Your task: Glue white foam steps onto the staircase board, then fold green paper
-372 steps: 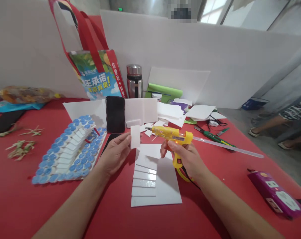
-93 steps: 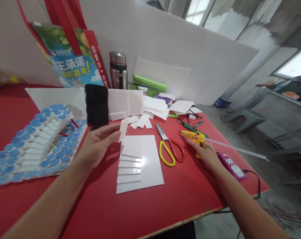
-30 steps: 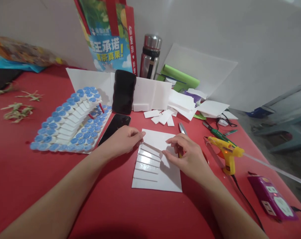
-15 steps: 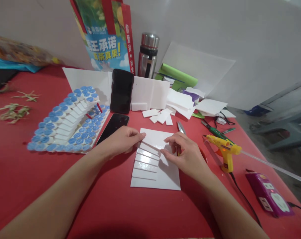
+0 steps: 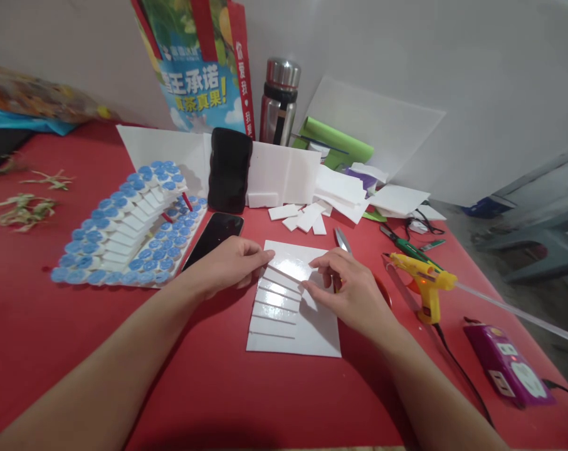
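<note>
A white board lies on the red table with several white strips overlapping on it like stair treads. The uppermost strip is held at its two ends between my hands. My left hand pinches the left end with thumb and forefinger at the board's edge. At the right end, the thumb of my right hand presses on the strip, its other fingers curled above the board. Scissors lie partly hidden behind my right hand.
Left stands a stair model with blue-and-white rosettes, beside a phone. Loose white pieces lie behind the board. A yellow glue gun, a green-handled tool and a purple power strip occupy the right, with a cord trailing.
Both hands keep almost the same place and grip. The glare on the uppermost strip has spread, and the whole view has shifted slightly.
</note>
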{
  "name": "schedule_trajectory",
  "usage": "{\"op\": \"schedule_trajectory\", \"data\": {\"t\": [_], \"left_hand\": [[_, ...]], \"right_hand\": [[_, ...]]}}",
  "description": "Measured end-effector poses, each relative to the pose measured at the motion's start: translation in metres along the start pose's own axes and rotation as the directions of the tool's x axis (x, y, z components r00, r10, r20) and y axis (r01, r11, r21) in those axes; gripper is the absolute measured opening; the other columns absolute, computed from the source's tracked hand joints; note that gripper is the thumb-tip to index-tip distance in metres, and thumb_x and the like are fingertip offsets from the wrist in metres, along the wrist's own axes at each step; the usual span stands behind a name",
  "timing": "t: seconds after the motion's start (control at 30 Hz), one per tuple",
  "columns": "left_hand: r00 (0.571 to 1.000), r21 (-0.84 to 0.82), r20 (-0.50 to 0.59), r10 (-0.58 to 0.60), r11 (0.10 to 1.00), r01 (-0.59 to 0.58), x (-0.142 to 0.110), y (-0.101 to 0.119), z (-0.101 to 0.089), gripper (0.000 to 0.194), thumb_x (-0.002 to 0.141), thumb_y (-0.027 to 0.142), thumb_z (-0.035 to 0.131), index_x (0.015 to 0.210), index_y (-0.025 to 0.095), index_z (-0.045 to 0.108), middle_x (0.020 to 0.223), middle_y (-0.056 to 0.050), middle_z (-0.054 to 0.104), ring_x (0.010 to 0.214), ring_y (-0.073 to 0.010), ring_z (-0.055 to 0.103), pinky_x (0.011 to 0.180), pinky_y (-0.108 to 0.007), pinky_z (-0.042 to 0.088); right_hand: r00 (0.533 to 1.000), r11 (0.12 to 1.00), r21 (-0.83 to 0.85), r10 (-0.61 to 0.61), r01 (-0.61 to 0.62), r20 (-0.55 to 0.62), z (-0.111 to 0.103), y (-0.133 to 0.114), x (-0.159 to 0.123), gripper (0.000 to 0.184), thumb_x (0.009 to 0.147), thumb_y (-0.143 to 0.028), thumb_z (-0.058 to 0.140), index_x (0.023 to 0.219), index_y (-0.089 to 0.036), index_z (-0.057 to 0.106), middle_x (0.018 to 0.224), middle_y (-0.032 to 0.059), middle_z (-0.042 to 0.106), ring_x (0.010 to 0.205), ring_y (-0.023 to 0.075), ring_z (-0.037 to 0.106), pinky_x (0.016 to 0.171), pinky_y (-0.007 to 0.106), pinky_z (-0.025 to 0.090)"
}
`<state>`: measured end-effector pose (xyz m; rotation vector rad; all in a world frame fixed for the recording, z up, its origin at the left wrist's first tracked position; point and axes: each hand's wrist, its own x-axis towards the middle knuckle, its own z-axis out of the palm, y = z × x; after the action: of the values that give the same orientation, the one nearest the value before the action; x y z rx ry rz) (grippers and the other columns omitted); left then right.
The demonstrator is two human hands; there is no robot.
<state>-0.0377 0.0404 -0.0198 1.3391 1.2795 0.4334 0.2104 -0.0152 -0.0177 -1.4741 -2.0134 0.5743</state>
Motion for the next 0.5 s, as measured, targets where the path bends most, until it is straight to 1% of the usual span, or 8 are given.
{"op": "schedule_trajectory", "data": {"t": [0.17,0.27,0.37,0.5], "left_hand": [[1.000,0.003,0.002,0.004,1.000,-0.004,-0.0026,0.0019,0.0002,0.045,0.085,0.057,0.072,0.062,0.022,0.056,0.047,0.003,0.049,0.042,-0.0108,0.041,0.047,-0.027,0.028],[1.000,0.013,-0.005,0.012,1.000,-0.012,-0.0026,0.0016,0.0005,0.045,0.083,0.056,0.075,0.061,0.022,0.056,0.046,0.003,0.048,0.042,-0.0110,0.041,0.046,-0.027,0.026],[1.000,0.012,-0.009,0.000,1.000,0.000,-0.0023,0.0018,0.0012,0.044,0.084,0.055,0.074,0.062,0.022,0.055,0.046,0.003,0.048,0.042,-0.0109,0.041,0.046,-0.027,0.024],[1.000,0.005,-0.001,0.000,1.000,0.000,-0.0032,0.0035,0.0018,0.044,0.085,0.054,0.073,0.061,0.022,0.054,0.046,0.003,0.050,0.043,-0.0104,0.040,0.048,-0.027,0.026]], "right_hand": [[1.000,1.000,-0.002,0.011,-0.011,0.008,0.0002,-0.0001,0.0001,0.020,0.089,-0.033,0.077,0.101,-0.021,0.067,0.093,0.0026,0.063,0.071,0.0144,0.059,0.065,0.030,0.048],[1.000,1.000,-0.002,0.003,-0.003,0.007,0.0004,0.0006,0.0000,0.019,0.090,-0.034,0.077,0.101,-0.022,0.067,0.094,0.0030,0.064,0.072,0.0148,0.060,0.066,0.031,0.048],[1.000,1.000,-0.003,0.001,-0.001,0.006,0.0006,0.0010,0.0001,0.019,0.090,-0.034,0.077,0.101,-0.022,0.067,0.094,0.0034,0.064,0.072,0.0151,0.060,0.065,0.031,0.048],[1.000,1.000,-0.001,0.008,-0.008,0.012,0.0002,0.0006,0.0002,0.019,0.090,-0.034,0.077,0.101,-0.022,0.067,0.095,0.0033,0.064,0.072,0.0149,0.059,0.065,0.031,0.048]]}}
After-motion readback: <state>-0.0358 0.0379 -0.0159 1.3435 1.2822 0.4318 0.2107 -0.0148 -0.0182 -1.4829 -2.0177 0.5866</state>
